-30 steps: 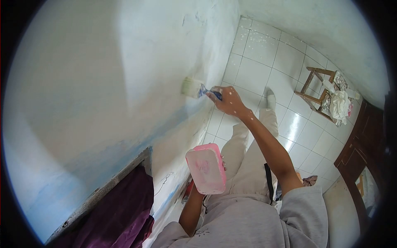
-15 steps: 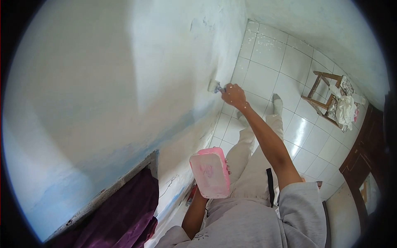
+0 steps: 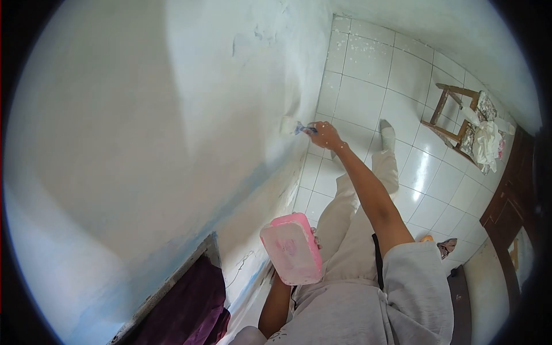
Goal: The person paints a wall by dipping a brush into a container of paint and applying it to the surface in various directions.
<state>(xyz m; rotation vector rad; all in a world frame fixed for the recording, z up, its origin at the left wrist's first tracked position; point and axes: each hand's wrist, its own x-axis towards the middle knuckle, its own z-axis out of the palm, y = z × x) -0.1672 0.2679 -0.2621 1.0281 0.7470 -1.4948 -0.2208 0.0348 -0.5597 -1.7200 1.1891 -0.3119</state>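
Note:
My right hand (image 3: 327, 137) is closed round the handle of a paintbrush (image 3: 299, 128), whose pale bristles meet the wall (image 3: 230, 115). White specks dot the hand and wrist. Low in front of my body, my left hand (image 3: 315, 237) supports a pink plastic tub (image 3: 291, 248) from beneath and along its right edge. A whitish coat of paint covers the inside of the tub. Most of the left hand is hidden behind it; only some fingertips show at the rim. White and faded blue patches cover the wall.
A wooden stool (image 3: 457, 118) with paint-spotted parts and a crumpled white cloth (image 3: 486, 146) stands on the tiled floor (image 3: 368, 98). Purple fabric (image 3: 184, 305) hangs in the wall opening at lower left. A brown wooden door (image 3: 506, 201) is at right.
The brush has turned and shifted slightly left and down along the wall. The tub sits a little lower in view. My head view has shifted, showing more floor at lower right.

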